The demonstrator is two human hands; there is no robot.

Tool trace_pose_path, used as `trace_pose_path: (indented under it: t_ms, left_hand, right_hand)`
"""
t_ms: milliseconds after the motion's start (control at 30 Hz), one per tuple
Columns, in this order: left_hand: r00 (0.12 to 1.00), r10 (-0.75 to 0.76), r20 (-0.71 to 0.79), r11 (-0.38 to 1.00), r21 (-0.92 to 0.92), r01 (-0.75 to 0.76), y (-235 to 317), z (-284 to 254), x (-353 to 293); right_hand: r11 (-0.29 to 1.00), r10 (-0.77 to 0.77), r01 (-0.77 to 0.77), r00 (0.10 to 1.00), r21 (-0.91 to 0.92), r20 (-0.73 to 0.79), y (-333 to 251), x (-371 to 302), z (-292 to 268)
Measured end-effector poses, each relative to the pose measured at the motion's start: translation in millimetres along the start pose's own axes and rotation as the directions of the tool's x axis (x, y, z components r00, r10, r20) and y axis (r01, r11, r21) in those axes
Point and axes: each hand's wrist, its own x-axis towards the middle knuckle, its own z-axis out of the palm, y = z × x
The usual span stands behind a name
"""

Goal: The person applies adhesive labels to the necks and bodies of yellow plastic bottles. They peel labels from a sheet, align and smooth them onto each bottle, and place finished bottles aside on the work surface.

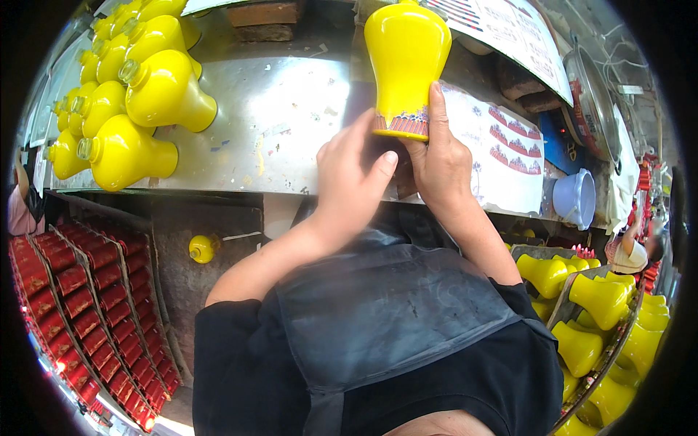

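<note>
A glossy yellow bottle (407, 51) with a patterned blue and red decal band (404, 122) round its foot is before me at the worktable, its neck toward the far edge. My right hand (442, 156) grips its lower right side, the index finger stretched along the wall. My left hand (349, 167), slightly blurred, closes on the lower left side by the band. Its thumb stands below the foot, and its other fingertips are partly hidden. Beside my right hand lies a white decal sheet (502, 156) printed with curved bands.
Several yellow bottles (171, 91) lie at the table's left end. A lilac bucket (575, 198) hangs at the right edge; below, more yellow bottles (600, 298) fill a container. Red pieces (94, 305) fill a rack at lower left. A brick-like block (265, 18) stands at the back.
</note>
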Motion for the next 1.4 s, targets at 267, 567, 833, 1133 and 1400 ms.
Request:
trace_pose_path:
  t_ms: [267, 567, 833, 1133, 1400]
  left_hand:
    - [0.967, -0.192, 0.167, 0.952, -0.208, 0.225, 8.2, -3.0, 25.4]
    - [0.988, -0.077, 0.136, 0.904, 0.428, 0.012, 32.1, -27.8, 38.4]
    - [0.899, 0.422, 0.117, 0.728, 0.547, -0.413, 13.5, -0.4, 50.9]
    - [0.926, 0.377, 0.025, 0.833, 0.429, -0.350, -0.3, 3.3, 45.9]
    - [0.911, 0.404, 0.086, 0.781, 0.486, -0.392, 1.0, 0.9, 54.8]
  right_hand:
    - [0.988, 0.104, -0.107, 0.994, 0.109, 0.032, -2.6, 0.7, -5.7]
    - [0.996, 0.029, -0.031, 0.999, 0.078, 0.024, 5.2, 0.1, -8.3]
    - [0.984, -0.143, 0.150, 0.987, -0.096, 0.070, 1.3, 0.8, -20.2]
    - [0.986, -0.146, 0.151, 0.986, -0.065, 0.078, 4.5, -33.7, -22.5]
    - [0.998, -0.067, 0.067, 0.997, -0.015, 0.038, 17.7, -38.7, -18.2]
